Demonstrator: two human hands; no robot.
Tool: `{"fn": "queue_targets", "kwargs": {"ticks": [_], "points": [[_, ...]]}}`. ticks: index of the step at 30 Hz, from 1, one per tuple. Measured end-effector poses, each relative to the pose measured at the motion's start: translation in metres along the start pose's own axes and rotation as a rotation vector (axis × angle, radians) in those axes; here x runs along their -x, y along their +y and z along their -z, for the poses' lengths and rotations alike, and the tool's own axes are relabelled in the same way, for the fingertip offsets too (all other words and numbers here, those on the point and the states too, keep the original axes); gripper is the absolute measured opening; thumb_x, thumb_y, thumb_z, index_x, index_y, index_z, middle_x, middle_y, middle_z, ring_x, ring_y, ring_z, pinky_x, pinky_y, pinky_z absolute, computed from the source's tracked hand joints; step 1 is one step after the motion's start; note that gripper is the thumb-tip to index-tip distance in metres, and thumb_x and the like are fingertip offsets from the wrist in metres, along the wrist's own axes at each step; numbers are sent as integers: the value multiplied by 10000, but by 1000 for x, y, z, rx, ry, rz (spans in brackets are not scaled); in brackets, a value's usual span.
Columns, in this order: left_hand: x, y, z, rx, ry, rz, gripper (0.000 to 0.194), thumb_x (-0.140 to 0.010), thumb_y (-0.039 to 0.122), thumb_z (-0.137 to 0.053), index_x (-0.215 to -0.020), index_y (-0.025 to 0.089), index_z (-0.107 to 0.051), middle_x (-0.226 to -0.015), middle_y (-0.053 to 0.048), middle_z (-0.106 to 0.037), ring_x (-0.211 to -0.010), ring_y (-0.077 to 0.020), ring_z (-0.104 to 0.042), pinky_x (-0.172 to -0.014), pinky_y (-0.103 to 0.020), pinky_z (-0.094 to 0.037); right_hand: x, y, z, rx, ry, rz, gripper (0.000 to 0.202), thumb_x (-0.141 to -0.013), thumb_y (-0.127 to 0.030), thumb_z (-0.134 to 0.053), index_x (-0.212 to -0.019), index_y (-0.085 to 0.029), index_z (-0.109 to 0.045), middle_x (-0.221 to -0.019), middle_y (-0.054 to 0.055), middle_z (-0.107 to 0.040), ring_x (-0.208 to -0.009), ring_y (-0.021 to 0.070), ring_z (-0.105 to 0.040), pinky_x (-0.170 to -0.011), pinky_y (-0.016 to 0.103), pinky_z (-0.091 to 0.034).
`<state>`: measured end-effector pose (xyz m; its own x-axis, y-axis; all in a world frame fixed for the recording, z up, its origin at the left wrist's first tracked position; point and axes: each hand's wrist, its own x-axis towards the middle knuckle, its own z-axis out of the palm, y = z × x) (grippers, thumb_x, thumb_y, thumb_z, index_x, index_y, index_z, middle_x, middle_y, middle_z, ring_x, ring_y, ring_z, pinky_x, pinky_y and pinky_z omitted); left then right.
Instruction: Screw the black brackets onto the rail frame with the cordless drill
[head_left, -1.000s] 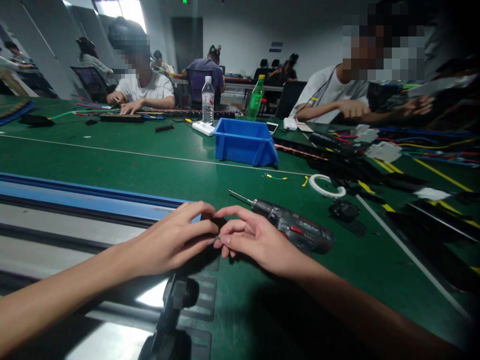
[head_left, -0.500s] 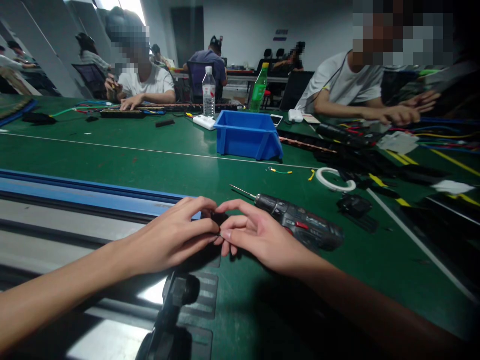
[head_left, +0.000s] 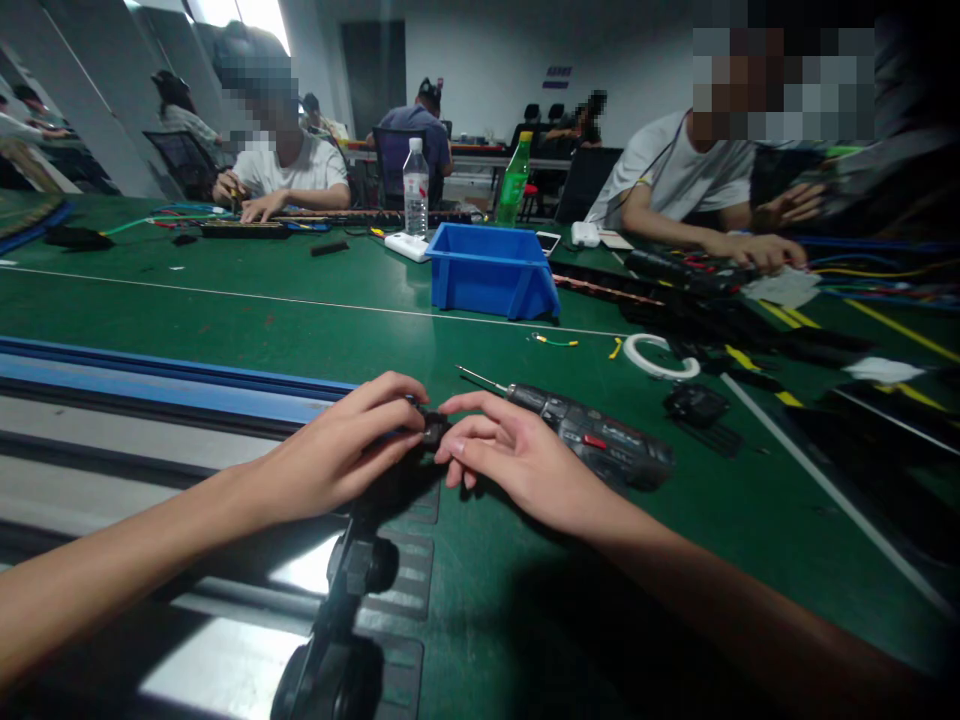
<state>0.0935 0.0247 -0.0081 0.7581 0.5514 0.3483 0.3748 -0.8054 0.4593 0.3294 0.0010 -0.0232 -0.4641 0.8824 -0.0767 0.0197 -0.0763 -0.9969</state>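
Note:
My left hand (head_left: 367, 437) bends its fingers around a small black fitting (head_left: 433, 428) at the far right end of a panel (head_left: 112, 480) with grey and blue strips. Close against the fitting's right side is my right hand (head_left: 525, 455), its fingers curled and its thumb drawn in toward them; whatever lies between these fingertips is hidden. More black brackets with round knobs (head_left: 364, 567) line the panel's end nearer me. Just beyond my right hand a black cordless screwdriver (head_left: 592, 435) lies on its side, its long bit pointing left.
A blue bin (head_left: 491, 275) stands mid-table on the green tabletop (head_left: 262, 300), with a clear bottle (head_left: 415, 190) and a green bottle (head_left: 514, 180) behind it. To the right lie a white ring (head_left: 660, 357), a black part (head_left: 697, 405) and cables. Two co-workers sit across.
My left fingertips have come apart from my right thumb, uncovering the black fitting between the hands. The view has shifted slightly. The right-hand co-worker's hands have moved left.

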Motion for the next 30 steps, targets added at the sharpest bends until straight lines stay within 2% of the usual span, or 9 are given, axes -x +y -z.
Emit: {"fn": "queue_targets", "kwargs": {"ticks": [3,6,11,14,18,21,23,26,30], "points": [[0,-5,4,-8,147,37,100,-1035,176,-485,-1087,187,-570,-1243,-118,-559,-1176,-204,-555,-1010,-342,-459,9,-8,3,124,89,47,242,-928,-332,-663,-1134,-226,-592,-879,10,-680,-785,180,-687,-707,325,-511],[0,-11,8,-33,248,76,63,-1031,198,-505,-1027,186,-566,-1195,-108,-586,-1144,-209,-568,-1005,-368,-453,30,-23,18,437,220,83,192,-944,-422,-650,-1040,-256,-663,-884,27,-707,-815,209,-673,-712,346,-502],[0,-21,11,-34,309,56,56,-1020,204,-524,-992,178,-566,-1095,-94,-609,-1072,-207,-585,-946,-363,-469,84,-34,57,1089,467,24,356,-944,-624,-557,-953,-303,-711,-874,32,-756,-720,240,-670,-613,365,-446],[0,-22,9,-21,302,48,44,-1013,195,-535,-984,175,-561,-1063,-85,-610,-1027,-197,-587,-919,-350,-469,108,-26,71,1303,510,-118,467,-935,-705,-490,-920,-302,-727,-791,47,-749,-653,263,-664,-619,395,-429],[1,-20,7,-18,307,31,32,-1008,188,-540,-984,173,-556,-1053,-82,-611,-1009,-192,-585,-915,-347,-470,115,-12,73,1197,432,-375,608,-910,-782,-445,-879,-264,-762,-852,87,-778,-752,299,-704,-698,420,-466],[2,-19,7,-20,309,16,32,-1005,188,-539,-981,175,-555,-1048,-81,-613,-1000,-192,-586,-910,-349,-475,107,-4,70,924,359,-507,674,-887,-810,-447,-684,-220,-703,-655,97,-736,-597,264,-675,-617,387,-472],[2,-20,6,-28,315,8,35,-1004,191,-535,-976,177,-551,-1041,-81,-614,-993,-193,-587,-906,-352,-477,102,1,67,776,311,-523,662,-872,-809,-479,-621,-217,-639,-536,79,-680,-493,235,-632,-532,353,-445],[2,-20,6,-40,332,-3,40,-1002,191,-536,-965,179,-549,-1025,-77,-614,-983,-194,-587,-894,-353,-476,100,6,64,697,284,-483,612,-863,-782,-533,-661,-213,-630,-547,63,-679,-460,209,-612,-486,322,-433],[2,-20,7,-42,341,-9,43,-999,185,-540,-960,174,-552,-1016,-74,-613,-977,-190,-588,-884,-343,-471,102,12,63,656,403,-487,566,-843,-731,-604,-683,-190,-648,-551,44,-648,-423,180,-556,-458,309,-392]]}}
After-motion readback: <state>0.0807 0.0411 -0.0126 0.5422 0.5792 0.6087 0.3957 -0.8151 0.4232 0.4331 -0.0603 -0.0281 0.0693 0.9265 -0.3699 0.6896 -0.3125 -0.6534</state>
